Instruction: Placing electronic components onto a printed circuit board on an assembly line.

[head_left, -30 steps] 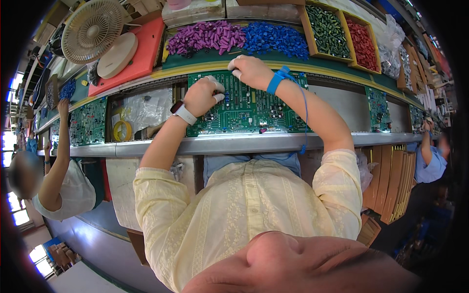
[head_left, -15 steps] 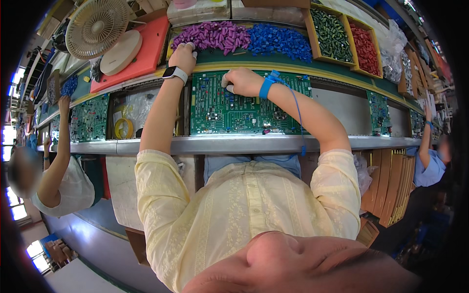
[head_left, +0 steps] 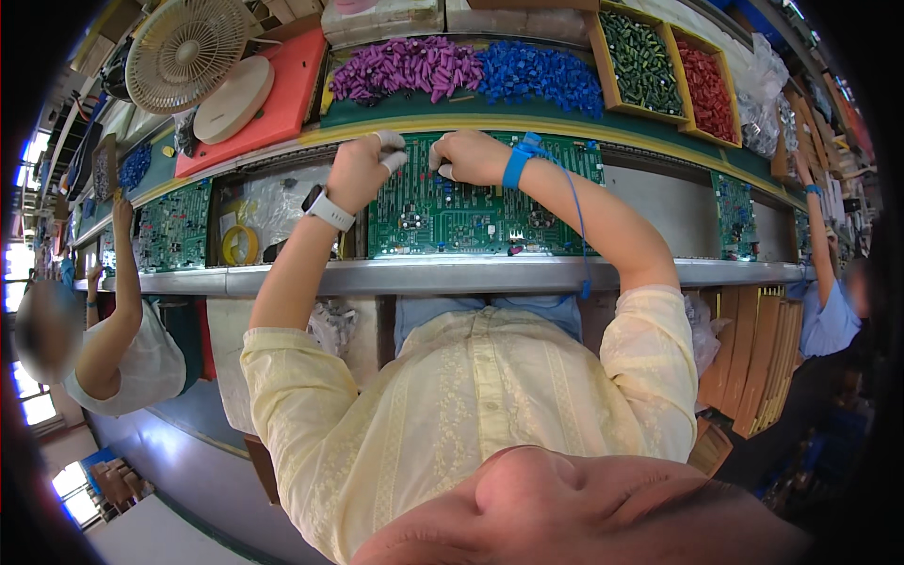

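Note:
A green circuit board (head_left: pixel 447 226) set with many small components lies in front of me. My left hand (head_left: pixel 363 171), in white finger cots and with a watch strap on its wrist, is over the board's far left corner. Its thumb and forefinger are bent toward each other; anything between them is too small to make out. Just to its right, my right hand (head_left: pixel 474 158) is low over the far part of the board, fingers curled in a pinch. What it pinches is hidden. A blue wrist strap (head_left: pixel 515 166) with a cord circles that wrist.
Beyond the rail lie piles of purple components (head_left: pixel 414 71) and blue components (head_left: pixel 541 80). Boxes of dark green components (head_left: pixel 640 71) and red components (head_left: pixel 706 94) stand right of them. A fan (head_left: pixel 188 56) is at far left. Another board (head_left: pixel 733 217) sits rightward. Co-workers sit either side.
My left hand has come back from the purple pile to the board's far left corner, beside my right hand. My right hand has barely moved.

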{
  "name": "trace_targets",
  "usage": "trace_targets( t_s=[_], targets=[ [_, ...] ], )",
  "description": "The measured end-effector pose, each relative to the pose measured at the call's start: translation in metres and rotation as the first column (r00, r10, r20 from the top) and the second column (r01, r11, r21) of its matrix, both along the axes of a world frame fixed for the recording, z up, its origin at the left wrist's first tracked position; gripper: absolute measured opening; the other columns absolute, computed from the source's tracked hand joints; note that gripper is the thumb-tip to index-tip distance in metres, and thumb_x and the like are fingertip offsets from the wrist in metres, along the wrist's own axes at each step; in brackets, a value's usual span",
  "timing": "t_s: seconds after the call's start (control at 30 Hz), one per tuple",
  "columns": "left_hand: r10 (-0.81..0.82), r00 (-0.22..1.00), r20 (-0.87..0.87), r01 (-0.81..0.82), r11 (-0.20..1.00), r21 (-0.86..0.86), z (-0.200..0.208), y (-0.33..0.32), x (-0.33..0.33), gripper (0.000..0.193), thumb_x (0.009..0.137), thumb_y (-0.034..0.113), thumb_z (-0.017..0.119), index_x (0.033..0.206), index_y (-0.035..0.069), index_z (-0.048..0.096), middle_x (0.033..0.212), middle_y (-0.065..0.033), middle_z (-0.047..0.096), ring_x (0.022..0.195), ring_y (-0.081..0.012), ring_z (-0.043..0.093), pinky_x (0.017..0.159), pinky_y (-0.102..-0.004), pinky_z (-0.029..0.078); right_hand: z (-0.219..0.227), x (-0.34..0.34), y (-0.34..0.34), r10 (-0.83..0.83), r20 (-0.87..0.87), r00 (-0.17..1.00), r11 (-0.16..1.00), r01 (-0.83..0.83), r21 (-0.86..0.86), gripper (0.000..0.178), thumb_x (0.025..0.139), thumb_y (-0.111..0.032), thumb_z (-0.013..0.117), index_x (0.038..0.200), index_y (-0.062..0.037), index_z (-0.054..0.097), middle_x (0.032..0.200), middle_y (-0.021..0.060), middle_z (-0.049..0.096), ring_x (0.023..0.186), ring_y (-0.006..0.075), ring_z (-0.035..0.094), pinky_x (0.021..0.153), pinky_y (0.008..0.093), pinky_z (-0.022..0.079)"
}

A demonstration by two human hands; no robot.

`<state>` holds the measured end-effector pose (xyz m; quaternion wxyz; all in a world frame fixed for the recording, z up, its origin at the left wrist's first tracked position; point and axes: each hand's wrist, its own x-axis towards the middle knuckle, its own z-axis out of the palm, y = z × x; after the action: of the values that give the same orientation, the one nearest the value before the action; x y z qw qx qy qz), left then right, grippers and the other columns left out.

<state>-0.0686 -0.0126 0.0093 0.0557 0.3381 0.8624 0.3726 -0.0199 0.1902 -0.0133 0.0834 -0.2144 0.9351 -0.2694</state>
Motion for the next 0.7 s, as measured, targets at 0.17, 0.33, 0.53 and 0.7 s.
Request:
trace_targets(
  t_s=[0.17, 0.33, 0.53, 0.7],
  targets=[
    [-0.095, 0.989, 0.117, 0.105, 0.991, -0.078, 0.002, -0.003, 0.024, 0.021, 0.075, 0.009, 0.066, 0.094, 0.000, 0.061, 0.082, -0.0147, 0.066, 0.074, -0.0236, 0.065, 0.068, -0.0299, 0.051, -0.003, -0.003, 0.004, 0.029, 0.016, 0.999, 0.999, -0.029, 0.016, 0.018, 0.074, -0.012, 0.060, 0.091, -0.0054, 0.064, 0.087, 0.0136, 0.063, 0.084, 0.0302, 0.059, 0.075, 0.0404, 0.046],
    [-0.172, 0.978, 0.121, 0.194, 0.961, -0.198, -0.006, -0.003, 0.032, 0.019, 0.076, 0.012, 0.064, 0.091, 0.001, 0.063, 0.081, -0.0152, 0.065, 0.073, -0.0253, 0.065, 0.068, -0.0321, 0.050, 0.032, 0.003, 0.053, -0.098, -0.239, 0.966, 0.990, 0.069, -0.125, 0.030, 0.078, -0.019, 0.058, 0.106, -0.0084, 0.063, 0.103, 0.0143, 0.062, 0.095, 0.0284, 0.059, 0.087, 0.0371, 0.045],
    [-0.231, 0.970, 0.078, 0.244, 0.935, -0.256, -0.012, 0.004, 0.028, 0.017, 0.074, 0.012, 0.065, 0.088, 0.002, 0.064, 0.080, -0.0148, 0.064, 0.071, -0.0270, 0.063, 0.069, -0.0345, 0.049, 0.047, 0.042, 0.318, -0.771, -0.512, 0.378, 0.400, 0.914, 0.073, 0.028, 0.080, -0.023, 0.048, 0.099, -0.0108, 0.065, 0.100, 0.0186, 0.061, 0.093, 0.0370, 0.058, 0.083, 0.0438, 0.046],
    [-0.187, 0.976, 0.110, 0.212, 0.930, -0.301, -0.013, 0.004, 0.027, 0.017, 0.074, 0.013, 0.065, 0.086, 0.001, 0.065, 0.080, -0.0149, 0.064, 0.071, -0.0271, 0.063, 0.068, -0.0343, 0.049, 0.009, 0.085, 0.434, -0.862, -0.293, 0.415, 0.165, 0.774, 0.611, 0.030, 0.083, -0.017, 0.047, 0.105, -0.0020, 0.061, 0.108, 0.0237, 0.057, 0.104, 0.0372, 0.054, 0.087, 0.0439, 0.045]
  ],
)
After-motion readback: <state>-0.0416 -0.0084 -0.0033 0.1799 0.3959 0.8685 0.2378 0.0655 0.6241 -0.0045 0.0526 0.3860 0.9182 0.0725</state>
